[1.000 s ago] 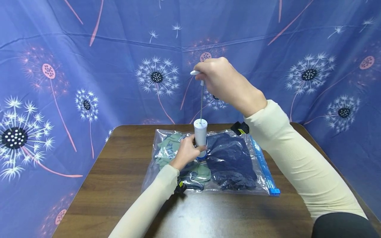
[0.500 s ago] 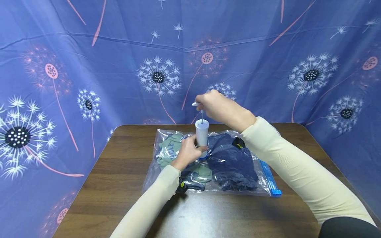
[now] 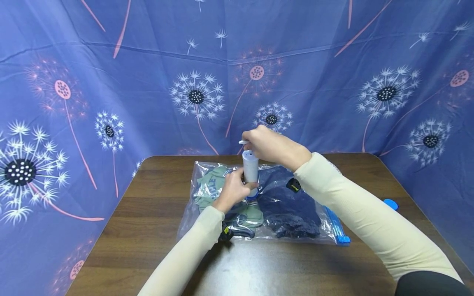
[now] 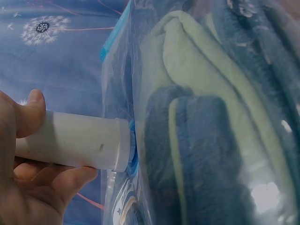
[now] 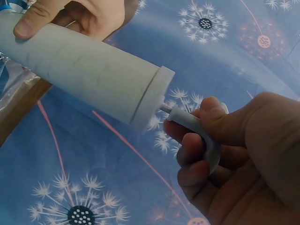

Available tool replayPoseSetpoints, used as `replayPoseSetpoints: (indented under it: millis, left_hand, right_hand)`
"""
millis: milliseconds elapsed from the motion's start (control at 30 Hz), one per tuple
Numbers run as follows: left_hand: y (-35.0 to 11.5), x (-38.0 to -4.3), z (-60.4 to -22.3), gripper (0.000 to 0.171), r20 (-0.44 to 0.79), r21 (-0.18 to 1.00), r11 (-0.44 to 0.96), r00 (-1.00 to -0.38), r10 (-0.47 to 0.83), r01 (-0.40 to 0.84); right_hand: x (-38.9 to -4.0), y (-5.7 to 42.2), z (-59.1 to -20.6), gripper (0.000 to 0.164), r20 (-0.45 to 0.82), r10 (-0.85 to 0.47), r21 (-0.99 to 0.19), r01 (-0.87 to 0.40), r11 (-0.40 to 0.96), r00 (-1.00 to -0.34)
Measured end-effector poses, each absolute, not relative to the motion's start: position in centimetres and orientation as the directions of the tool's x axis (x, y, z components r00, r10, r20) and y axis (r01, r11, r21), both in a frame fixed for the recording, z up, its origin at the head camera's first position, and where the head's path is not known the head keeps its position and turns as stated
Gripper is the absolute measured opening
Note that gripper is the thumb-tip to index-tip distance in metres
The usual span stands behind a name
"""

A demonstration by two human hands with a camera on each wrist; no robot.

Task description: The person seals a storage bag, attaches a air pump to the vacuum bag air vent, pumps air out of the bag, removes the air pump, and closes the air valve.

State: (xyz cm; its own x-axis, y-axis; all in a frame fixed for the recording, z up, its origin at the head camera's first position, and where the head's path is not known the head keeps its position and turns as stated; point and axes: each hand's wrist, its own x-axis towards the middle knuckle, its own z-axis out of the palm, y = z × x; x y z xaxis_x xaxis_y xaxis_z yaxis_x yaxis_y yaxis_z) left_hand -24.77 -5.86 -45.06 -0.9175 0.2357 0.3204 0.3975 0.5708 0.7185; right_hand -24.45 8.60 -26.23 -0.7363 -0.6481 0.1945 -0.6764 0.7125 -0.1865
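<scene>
A white hand pump (image 3: 251,167) stands upright on a clear vacuum storage bag (image 3: 326,224) packed with folded clothes. My left hand (image 3: 233,190) grips the pump's barrel low down. In the left wrist view the barrel's end (image 4: 123,145) meets a blue valve (image 4: 134,149) on the bag. My right hand (image 3: 272,144) holds the pump's handle (image 5: 211,147), fingers curled round it. Only a short length of metal rod (image 5: 165,108) shows between handle and barrel cap. Green clothing (image 3: 211,187) lies in the bag's left half, dark navy clothing (image 3: 286,201) in its right.
The bag's blue zip edge with its slider (image 3: 342,239) lies on the right. A small blue disc (image 3: 390,204) sits on the brown wooden table (image 3: 148,222) beyond my right sleeve. A blue dandelion-print curtain (image 3: 148,82) hangs behind the table.
My right hand has pushed the handle down, and the rod has slid nearly all the way into the barrel. My left hand keeps its place. The blue disc has come into sight.
</scene>
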Motion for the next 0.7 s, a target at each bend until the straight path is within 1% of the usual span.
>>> replayPoseSetpoints:
  millis: [167,367,533,700]
  left_hand:
    - [-5.9,-24.7,-45.1,0.038,0.314,0.723,0.568,-0.92,0.235,0.392]
    - [-5.9,-24.7,-45.2,0.04,0.316,0.718,0.571,-0.918,0.24,0.397]
    - [-5.8,-24.7,-45.1,0.041,0.306,0.721,0.576,-0.922,0.235,0.386]
    - [-5.8,-24.7,-45.1,0.04,0.298,0.721,0.583,-0.927,0.228,0.375]
  right_hand:
    - [-24.6,8.6,-26.4,0.008,0.181,-0.653,-0.177,-0.677,0.714,-0.736]
    - [-24.4,8.6,-25.9,0.012,0.149,-0.66,-0.176,-0.677,0.715,-0.736]
    - [-24.2,8.8,-25.1,0.012,0.181,-0.665,-0.176,-0.689,0.703,-0.725]
    - [-24.0,9.0,-23.4,0.011,0.25,-0.669,-0.159,-0.711,0.685,-0.7]
